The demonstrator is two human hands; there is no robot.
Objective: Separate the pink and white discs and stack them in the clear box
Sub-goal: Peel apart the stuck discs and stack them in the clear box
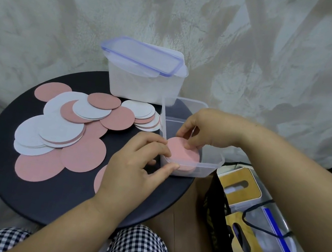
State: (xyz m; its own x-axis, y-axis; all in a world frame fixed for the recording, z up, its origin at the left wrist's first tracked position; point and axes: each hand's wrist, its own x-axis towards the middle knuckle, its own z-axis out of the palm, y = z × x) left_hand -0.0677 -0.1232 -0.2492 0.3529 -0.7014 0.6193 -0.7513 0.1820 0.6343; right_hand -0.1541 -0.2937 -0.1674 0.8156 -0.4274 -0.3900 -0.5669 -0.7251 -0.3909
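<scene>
Hands: left | right | both touching pink stack in clear box

A pale grey-green, mottled textured wall rises beyond both hands. Beneath them stands a round matte black table; brown wooden flooring shows below the right wrist.
</scene>
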